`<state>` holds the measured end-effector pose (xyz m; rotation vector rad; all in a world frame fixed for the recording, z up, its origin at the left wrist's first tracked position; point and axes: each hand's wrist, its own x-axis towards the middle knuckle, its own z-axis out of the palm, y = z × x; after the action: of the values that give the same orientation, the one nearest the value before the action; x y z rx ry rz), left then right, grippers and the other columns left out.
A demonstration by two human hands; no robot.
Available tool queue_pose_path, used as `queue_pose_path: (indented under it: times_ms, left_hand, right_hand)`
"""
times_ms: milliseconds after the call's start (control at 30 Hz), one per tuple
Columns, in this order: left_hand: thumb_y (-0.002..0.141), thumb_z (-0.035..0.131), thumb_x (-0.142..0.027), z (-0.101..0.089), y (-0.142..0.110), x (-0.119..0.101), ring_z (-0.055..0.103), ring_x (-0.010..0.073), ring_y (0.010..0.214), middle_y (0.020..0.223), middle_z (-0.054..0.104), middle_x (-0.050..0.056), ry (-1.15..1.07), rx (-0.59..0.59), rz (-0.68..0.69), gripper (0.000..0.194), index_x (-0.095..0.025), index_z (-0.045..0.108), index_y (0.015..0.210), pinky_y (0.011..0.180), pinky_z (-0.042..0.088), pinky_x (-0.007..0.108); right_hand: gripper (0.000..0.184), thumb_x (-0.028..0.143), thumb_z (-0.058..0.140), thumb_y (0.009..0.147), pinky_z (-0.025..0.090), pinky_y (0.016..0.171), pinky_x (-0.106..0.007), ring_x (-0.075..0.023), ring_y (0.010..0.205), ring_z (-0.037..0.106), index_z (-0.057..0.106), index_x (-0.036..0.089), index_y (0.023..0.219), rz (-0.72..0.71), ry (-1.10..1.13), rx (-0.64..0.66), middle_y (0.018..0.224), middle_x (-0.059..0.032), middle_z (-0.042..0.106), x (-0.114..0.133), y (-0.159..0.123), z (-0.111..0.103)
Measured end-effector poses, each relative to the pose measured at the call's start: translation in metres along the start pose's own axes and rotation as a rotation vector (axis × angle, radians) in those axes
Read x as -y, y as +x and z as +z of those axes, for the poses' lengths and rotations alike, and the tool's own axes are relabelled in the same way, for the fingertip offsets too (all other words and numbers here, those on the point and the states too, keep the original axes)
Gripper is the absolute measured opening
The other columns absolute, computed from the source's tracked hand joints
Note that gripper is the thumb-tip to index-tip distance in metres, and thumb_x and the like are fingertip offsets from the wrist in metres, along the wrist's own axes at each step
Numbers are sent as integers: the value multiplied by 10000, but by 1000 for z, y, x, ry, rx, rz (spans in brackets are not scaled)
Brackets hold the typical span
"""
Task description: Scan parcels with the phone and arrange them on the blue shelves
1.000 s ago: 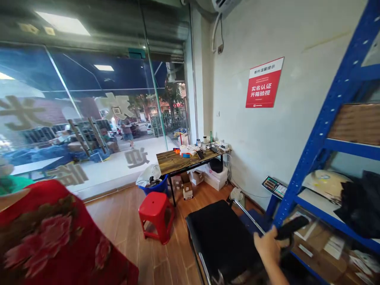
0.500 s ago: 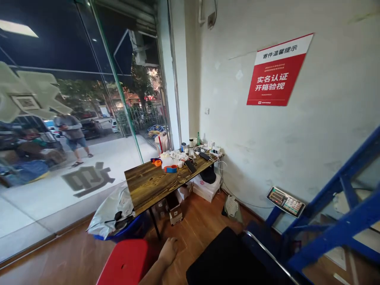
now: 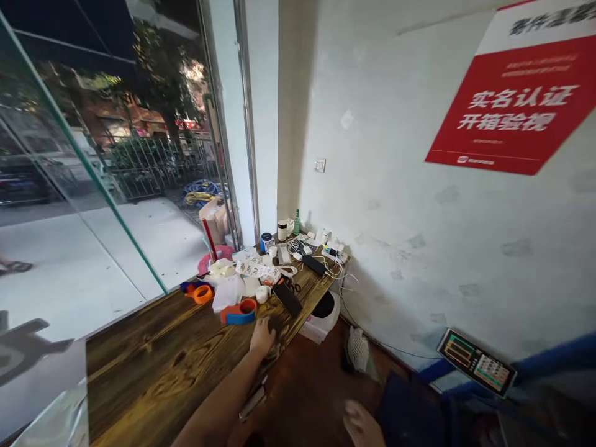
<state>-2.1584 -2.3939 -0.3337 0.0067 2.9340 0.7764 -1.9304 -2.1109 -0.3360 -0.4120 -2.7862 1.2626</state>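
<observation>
My left hand [image 3: 262,337] is over the front edge of the dark wooden table [image 3: 153,366], fingers loosely apart with nothing in them. Just ahead of it lie an orange and blue tape dispenser [image 3: 239,312] and a flat black phone-like slab [image 3: 287,300]. A small white roll [image 3: 261,294] sits between those two. Scissors [image 3: 294,285] with dark handles lie partly behind the slab. Low in the view, my right hand [image 3: 361,423] hangs above the floor, away from the table; motion smears its fingers.
Labels [image 3: 256,268], a power strip [image 3: 334,251] with cables and a green bottle [image 3: 297,222] crowd the table's far corner. A glass pane [image 3: 93,180] borders the left side. At right are a scale display [image 3: 477,362] and a blue frame [image 3: 559,359].
The view has moved closer to the table. My left hand has gone from beside the red stool to over the tabletop. My right hand has come into view; the stool has left it.
</observation>
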Motion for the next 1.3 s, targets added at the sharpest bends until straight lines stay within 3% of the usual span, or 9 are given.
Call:
queue_pose_path:
  times_ms: [100, 233, 367, 533, 633, 767, 900, 1133, 1300]
  left_hand:
    - [856, 473, -212, -13, 81, -3, 451, 227, 1262, 1336, 494, 191, -3, -10, -20, 502, -42, 459, 1327, 1072, 302, 279]
    - [864, 475, -255, -19, 152, -8, 477, 270, 1230, 1316, 519, 190, 16, -10, -71, 449, -72, 509, 1272, 1024, 352, 341]
    - [846, 516, -268, -16, 193, -13, 499, 280, 1212, 1371, 492, 169, 51, -3, -117, 445, -141, 504, 1273, 1034, 337, 399]
    - [846, 544, -275, -5, 231, -18, 528, 280, 1198, 1378, 515, 143, 53, -21, -202, 433, -197, 491, 1269, 1133, 81, 551]
    - [844, 542, -262, 2, 246, -25, 567, 269, 1144, 1287, 590, 145, 31, -45, -319, 452, -169, 473, 1281, 1137, 80, 550]
    - [806, 583, -220, 11, 253, -39, 529, 268, 1204, 1309, 575, 150, 15, -89, -475, 467, -143, 490, 1257, 1128, 201, 488]
    - [836, 564, -239, 13, 255, -49, 509, 246, 1232, 1326, 578, 86, 18, -141, -562, 292, -205, 593, 1125, 1148, 168, 469]
    - [870, 529, -258, 7, 261, -53, 628, 235, 997, 1054, 696, 71, 29, -210, -649, 130, -193, 640, 889, 1102, 267, 417]
    - [863, 545, -241, 11, 261, -53, 621, 234, 1018, 1121, 681, 63, -12, -252, -643, 114, -197, 640, 907, 1119, 247, 436]
  right_hand:
    - [198, 206, 538, 901, 569, 892, -376, -233, 1019, 691, 704, 271, 987, -70, -16, 107, 1068, -71, 735, 56, 125, 50]
    - [213, 324, 549, 941, 514, 924, -455, -217, 1025, 642, 647, 171, 1052, -142, -89, 139, 1098, -74, 683, 105, 266, 103]
    - [209, 319, 576, 926, 477, 963, -490, -235, 1086, 602, 640, 167, 1054, -288, -122, 215, 1150, -74, 650, 124, 360, 133]
    - [264, 317, 577, 924, 467, 972, -508, -254, 1126, 575, 604, 180, 1147, -449, -94, 341, 1233, -87, 605, 135, 466, 161]
    - [343, 324, 576, 924, 456, 983, -527, -270, 1152, 560, 549, 190, 1239, -506, -45, 450, 1278, -96, 574, 142, 520, 176]
    - [293, 329, 595, 913, 493, 941, -494, -248, 1085, 598, 595, 177, 1162, -552, 29, 710, 1206, -85, 616, 149, 559, 194]
    - [299, 327, 611, 903, 504, 927, -489, -250, 1081, 600, 596, 172, 1158, -515, 83, 924, 1218, -87, 611, 153, 575, 206]
    - [265, 336, 585, 921, 559, 821, -413, -223, 967, 639, 610, 160, 1117, -263, 126, 1177, 1140, -66, 638, 158, 604, 214]
    - [272, 302, 591, 921, 575, 766, -384, -201, 913, 651, 591, 148, 1145, -75, 128, 1283, 1103, -66, 643, 151, 605, 220]
